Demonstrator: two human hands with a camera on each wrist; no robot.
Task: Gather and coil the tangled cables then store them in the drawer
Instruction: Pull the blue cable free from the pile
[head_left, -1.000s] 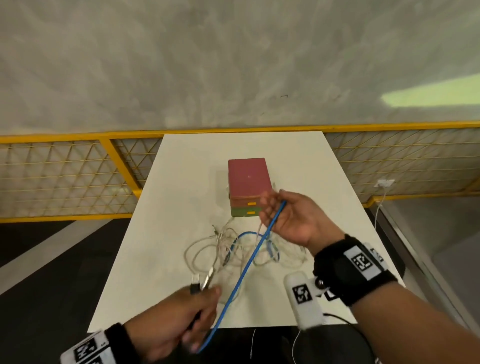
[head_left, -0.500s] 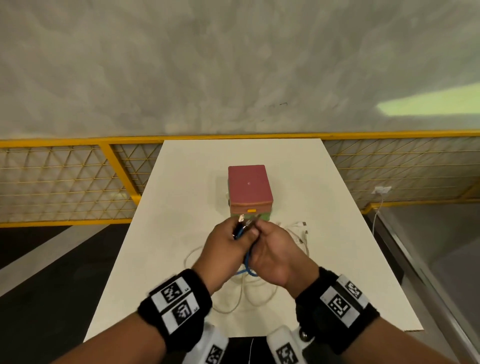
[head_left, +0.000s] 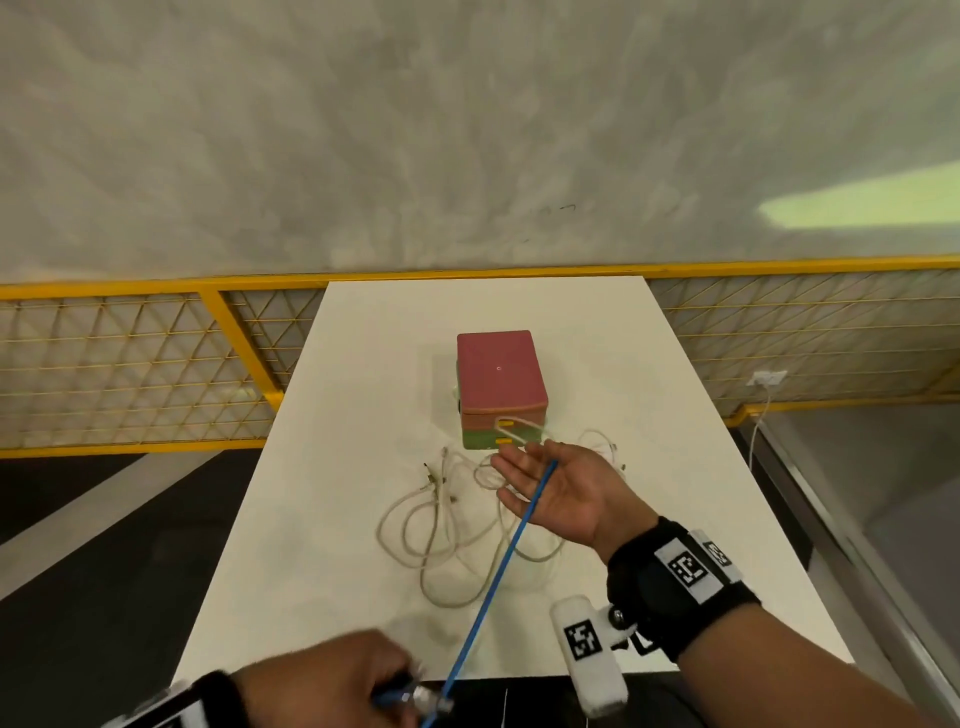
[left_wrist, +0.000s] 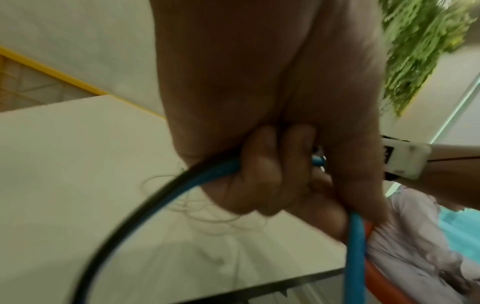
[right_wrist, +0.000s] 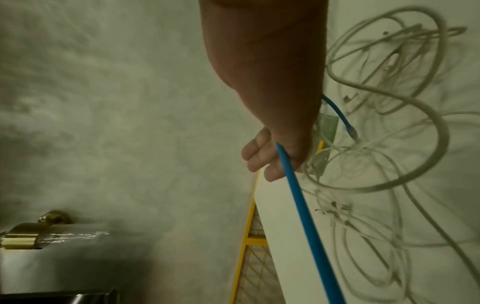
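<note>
A blue cable (head_left: 498, 566) stretches taut from my left hand (head_left: 343, 680) at the table's near edge up to my right hand (head_left: 556, 493). My left hand's fingers (left_wrist: 267, 174) curl round the blue cable (left_wrist: 355, 246) beside its plug. My right hand lies palm up with straight fingers (right_wrist: 259, 156), and the blue cable (right_wrist: 303, 216) runs across it. Just beyond it stands the small drawer box (head_left: 498, 379), red on top and green below, both drawers closed. Tangled white cables (head_left: 441, 530) lie on the table under the blue one.
The white table (head_left: 363, 395) is narrow, with a yellow mesh fence (head_left: 130, 364) behind and on both sides. One white cable loop (head_left: 517, 422) leans on the drawer front. A wall socket (head_left: 766, 376) with a lead sits at the right.
Both hands were together at the drawer front holding the blue cable. My left hand has pulled back to the near edge, drawing the cable straight, and my right hand has opened palm up.
</note>
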